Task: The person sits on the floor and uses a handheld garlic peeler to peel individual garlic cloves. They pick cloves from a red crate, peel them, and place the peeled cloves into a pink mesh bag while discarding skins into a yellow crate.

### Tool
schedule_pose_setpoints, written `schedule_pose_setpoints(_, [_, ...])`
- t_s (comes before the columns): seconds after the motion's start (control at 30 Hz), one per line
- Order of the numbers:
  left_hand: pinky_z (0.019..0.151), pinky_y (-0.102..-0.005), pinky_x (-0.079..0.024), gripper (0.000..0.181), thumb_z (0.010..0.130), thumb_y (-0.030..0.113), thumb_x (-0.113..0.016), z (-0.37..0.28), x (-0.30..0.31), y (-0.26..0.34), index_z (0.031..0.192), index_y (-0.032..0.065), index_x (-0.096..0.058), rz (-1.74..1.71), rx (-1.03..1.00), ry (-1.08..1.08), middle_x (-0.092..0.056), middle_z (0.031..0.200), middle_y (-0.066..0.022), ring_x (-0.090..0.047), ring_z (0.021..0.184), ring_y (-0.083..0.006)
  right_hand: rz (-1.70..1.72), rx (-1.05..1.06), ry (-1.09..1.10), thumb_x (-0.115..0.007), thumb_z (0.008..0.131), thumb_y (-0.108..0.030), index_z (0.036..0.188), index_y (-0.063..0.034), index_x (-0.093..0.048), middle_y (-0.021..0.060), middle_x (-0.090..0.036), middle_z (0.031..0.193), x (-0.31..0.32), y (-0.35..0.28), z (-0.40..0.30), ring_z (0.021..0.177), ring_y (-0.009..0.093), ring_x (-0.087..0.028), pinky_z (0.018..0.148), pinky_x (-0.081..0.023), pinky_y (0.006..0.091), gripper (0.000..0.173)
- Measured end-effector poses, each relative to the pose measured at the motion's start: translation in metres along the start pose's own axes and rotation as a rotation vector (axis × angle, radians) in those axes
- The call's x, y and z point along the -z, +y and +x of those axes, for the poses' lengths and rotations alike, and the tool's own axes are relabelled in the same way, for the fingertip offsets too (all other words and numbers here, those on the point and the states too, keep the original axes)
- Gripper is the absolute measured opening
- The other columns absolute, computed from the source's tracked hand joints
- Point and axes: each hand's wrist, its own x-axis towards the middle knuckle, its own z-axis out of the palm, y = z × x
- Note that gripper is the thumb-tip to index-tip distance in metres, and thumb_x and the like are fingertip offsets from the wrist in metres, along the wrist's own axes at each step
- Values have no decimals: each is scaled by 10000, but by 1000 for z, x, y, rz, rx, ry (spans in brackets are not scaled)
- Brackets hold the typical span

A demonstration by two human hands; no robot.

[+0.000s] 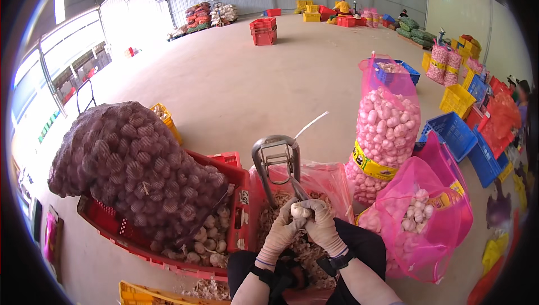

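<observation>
A white garlic bulb (pixel 300 210) sits between the fingertips of both gloved hands, above the middle of my lap. My left hand (pixel 281 229) grips it from the left side, and my right hand (pixel 324 226) from the right. Just beyond the fingers stands a bent metal tube frame (pixel 276 138) with a blade-like metal bar (pixel 298 189) slanting down to the bulb. Below the hands, dry garlic skins and scraps (pixel 313 248) fill a container lined with clear pinkish plastic (pixel 337 174).
On the left, a purple mesh sack of garlic (pixel 139 166) leans in a red crate (pixel 240 216) holding loose bulbs (pixel 210 237). At right stand a full pink mesh sack (pixel 385 124) and an open pink mesh bag (pixel 446 237) with bulbs. Farther off are blue crates (pixel 450 134) and a person (pixel 343 7).
</observation>
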Motion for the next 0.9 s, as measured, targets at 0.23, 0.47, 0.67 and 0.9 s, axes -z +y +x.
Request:
schedule_pose_setpoints(0.23, [794,-254,-507,751,795,16,-666,4,9,-3,1463,91,-331,-288,4,-4,-555,1165,-58,-597,933,-161,280,-291,177,-610,832,19,1034,-17,-646,139,-668,1005,-8,29,-4,934,235,-644,861,-502,329,209])
schedule_pose_setpoints(0.47, [761,-261,-506,805,820,53,-684,15,23,0,1498,103,-252,-402,-118,126,-563,1191,-85,-630,908,-188,-216,-316,-196,-656,891,-370,1124,-31,-574,199,-639,943,0,36,29,859,359,-617,799,-495,450,420])
schedule_pose_setpoints(0.67, [709,-222,-466,746,872,169,-702,26,24,4,1484,80,-285,-233,-144,163,-590,1112,-45,-592,857,-103,352,-725,-528,-521,987,-442,1031,-36,-578,9,-534,673,34,-26,47,549,88,-526,511,-465,231,412])
schedule_pose_setpoints(0.9, [657,-203,-429,554,911,310,-675,35,26,13,1355,68,-447,-150,-192,152,-607,991,12,-535,766,-55,387,-792,-558,-494,986,-489,994,-37,-566,9,-526,651,45,-39,50,518,90,-510,493,-445,231,458])
